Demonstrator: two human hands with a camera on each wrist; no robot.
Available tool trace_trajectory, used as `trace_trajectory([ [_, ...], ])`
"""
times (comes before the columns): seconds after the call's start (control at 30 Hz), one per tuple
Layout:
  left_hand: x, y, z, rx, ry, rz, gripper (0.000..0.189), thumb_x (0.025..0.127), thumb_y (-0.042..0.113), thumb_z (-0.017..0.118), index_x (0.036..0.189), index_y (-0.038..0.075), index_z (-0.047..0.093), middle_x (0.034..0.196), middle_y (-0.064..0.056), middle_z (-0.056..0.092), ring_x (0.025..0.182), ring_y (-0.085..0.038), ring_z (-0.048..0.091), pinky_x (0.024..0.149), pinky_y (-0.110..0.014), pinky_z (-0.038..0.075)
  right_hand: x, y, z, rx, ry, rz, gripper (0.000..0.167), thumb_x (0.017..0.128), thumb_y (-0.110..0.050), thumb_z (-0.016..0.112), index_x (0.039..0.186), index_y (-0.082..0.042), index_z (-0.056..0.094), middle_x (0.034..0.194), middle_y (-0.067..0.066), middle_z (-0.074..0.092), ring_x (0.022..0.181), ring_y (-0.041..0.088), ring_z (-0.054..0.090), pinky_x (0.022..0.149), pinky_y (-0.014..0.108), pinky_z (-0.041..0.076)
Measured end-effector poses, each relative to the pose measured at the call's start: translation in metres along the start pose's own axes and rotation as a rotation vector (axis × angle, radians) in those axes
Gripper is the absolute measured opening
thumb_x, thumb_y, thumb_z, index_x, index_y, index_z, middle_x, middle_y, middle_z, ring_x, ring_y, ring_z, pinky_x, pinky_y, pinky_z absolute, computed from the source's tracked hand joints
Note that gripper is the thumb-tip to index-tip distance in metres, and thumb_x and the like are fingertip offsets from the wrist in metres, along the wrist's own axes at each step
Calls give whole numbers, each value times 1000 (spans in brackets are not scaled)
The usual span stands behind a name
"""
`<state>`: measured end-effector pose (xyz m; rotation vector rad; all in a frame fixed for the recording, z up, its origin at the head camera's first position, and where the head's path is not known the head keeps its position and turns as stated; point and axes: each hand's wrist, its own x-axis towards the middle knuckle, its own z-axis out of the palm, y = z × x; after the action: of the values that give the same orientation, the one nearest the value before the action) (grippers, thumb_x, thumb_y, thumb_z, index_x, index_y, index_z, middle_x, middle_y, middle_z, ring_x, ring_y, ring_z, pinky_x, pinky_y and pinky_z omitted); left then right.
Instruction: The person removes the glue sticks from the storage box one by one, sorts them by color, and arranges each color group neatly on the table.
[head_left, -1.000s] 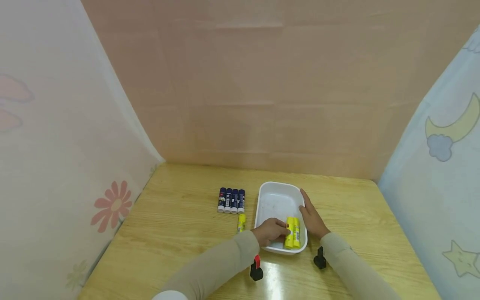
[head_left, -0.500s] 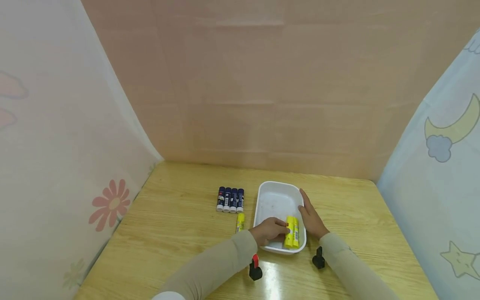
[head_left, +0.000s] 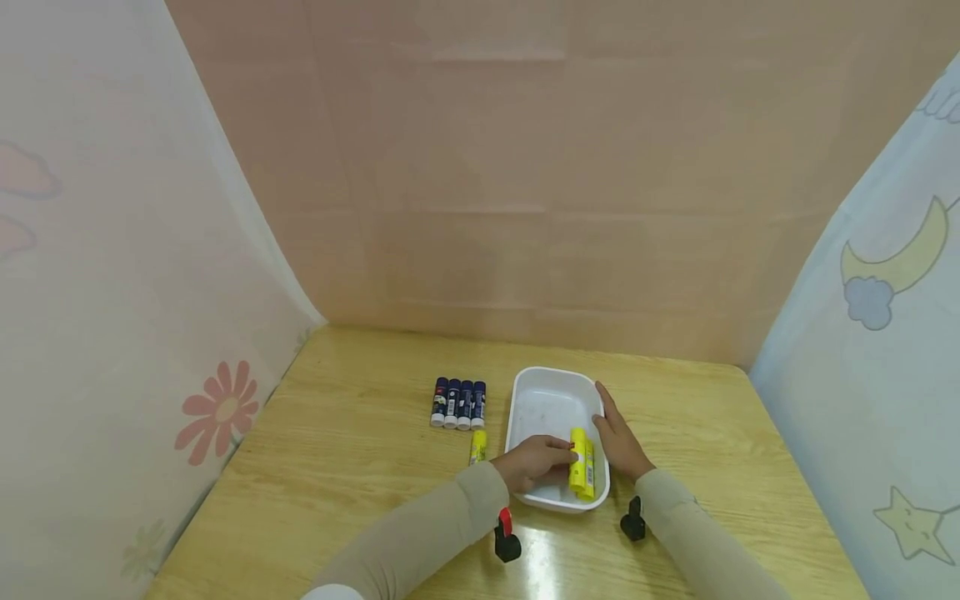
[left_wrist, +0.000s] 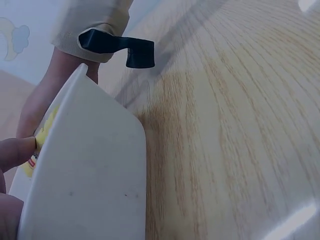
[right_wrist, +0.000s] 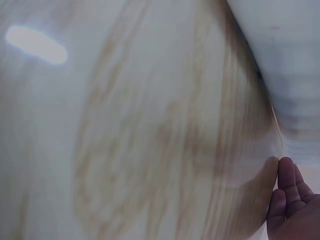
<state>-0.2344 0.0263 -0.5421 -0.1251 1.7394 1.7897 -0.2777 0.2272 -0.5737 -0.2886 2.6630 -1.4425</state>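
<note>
In the head view my left hand (head_left: 534, 461) pinches a yellow glue stick (head_left: 577, 460) inside the white tray (head_left: 553, 377), toward its near right corner. Against the held stick's right side a second yellow glue stick (head_left: 589, 477) shows, partly covered. My right hand (head_left: 624, 442) rests along the tray's right wall with its fingers extended, the thumb at the rim. From the left wrist, the tray wall (left_wrist: 100, 155) hides most of the yellow sticks. The right wrist view has several fingertips (right_wrist: 286, 172) low beside the tray's outer side.
Left of the tray, several dark blue glue sticks (head_left: 459, 403) with white ends lie side by side. Another yellow glue stick (head_left: 478, 447) is closer in, partly hidden by the left sleeve (head_left: 442, 517). Patterned cloths hang at both sides of the wooden table (head_left: 360, 433).
The glue stick in my left hand has risen slightly and now overlaps the one beside it. My right hand stays at the tray's wall. The head view has shifted a little.
</note>
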Motion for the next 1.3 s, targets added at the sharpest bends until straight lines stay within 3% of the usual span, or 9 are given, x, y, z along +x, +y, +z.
trace_trajectory([
  [0.27,0,7,-6,-115,-75,48,33,91,16,69,119,1,61,105,-8,66,97,-21,64,93,-38,52,2,3,1,-23,4,-17,58,107,-19,29,158,-17,1,162,13,2,145,41,8,112,64,11],
  [0.53,-16,26,-24,-141,-125,101,37,92,19,68,124,3,60,113,-7,64,103,-21,63,96,-36,50,4,2,-2,-9,13,-8,58,107,-17,29,158,-20,1,162,13,3,145,41,8,113,63,10],
  [0.7,-25,35,-43,-132,-85,130,43,91,22,69,129,4,57,118,-6,62,106,-21,62,101,-41,46,4,0,-2,-8,4,30,59,107,-18,28,157,-24,-3,163,12,0,145,40,6,113,62,9],
  [0.93,-32,39,-78,-149,-37,218,49,94,22,65,136,1,50,126,-11,58,112,-23,59,101,-38,46,5,3,-4,7,3,32,60,107,-18,27,157,-29,-4,163,8,-1,146,37,5,114,61,10],
  [1.07,-38,35,-98,-164,-33,248,52,96,20,63,139,-1,45,129,-13,55,113,-23,58,102,-39,45,6,4,-5,0,4,30,60,107,-18,27,157,-29,-5,163,9,-1,146,37,5,114,61,10],
  [1.3,-46,17,-125,-148,26,217,57,95,23,65,142,-1,43,133,-14,51,113,-21,56,101,-36,46,6,5,-4,1,8,29,60,107,-19,27,156,-30,-5,163,8,-1,146,37,5,114,61,9],
])
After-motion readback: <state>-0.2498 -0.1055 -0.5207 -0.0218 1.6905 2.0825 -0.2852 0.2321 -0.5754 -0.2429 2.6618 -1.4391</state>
